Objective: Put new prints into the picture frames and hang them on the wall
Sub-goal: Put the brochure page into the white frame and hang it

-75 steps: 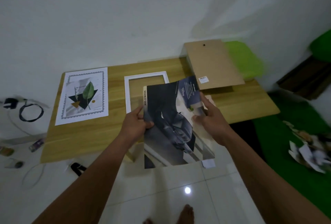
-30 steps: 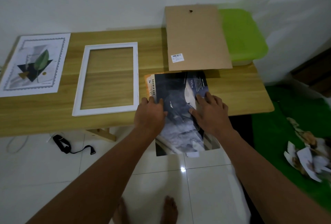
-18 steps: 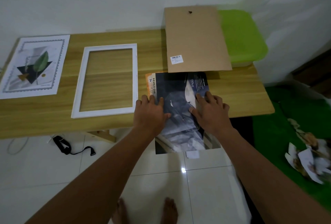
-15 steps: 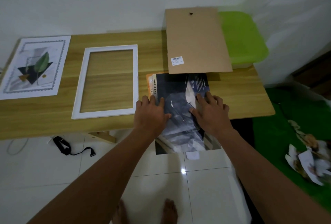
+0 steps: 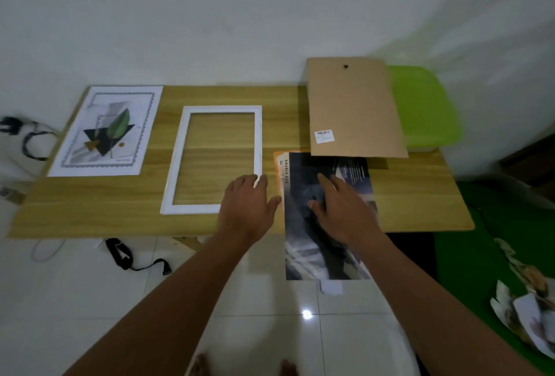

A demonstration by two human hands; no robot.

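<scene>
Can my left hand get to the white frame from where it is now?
Probably yes. The left hand is open, with its fingertips at the near right corner of the white frame, which lies flat on the table. Nothing lies on that corner or between it and the hand.

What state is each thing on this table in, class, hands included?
White frame, empty, flat on table.
Leaf print, unframed, flat.
Car poster, unframed, near end overhanging table edge.
Backing board, out of frame, overlapping poster's far edge.
Left hand, open, at frame's corner.
Right hand, open, over poster.
</scene>
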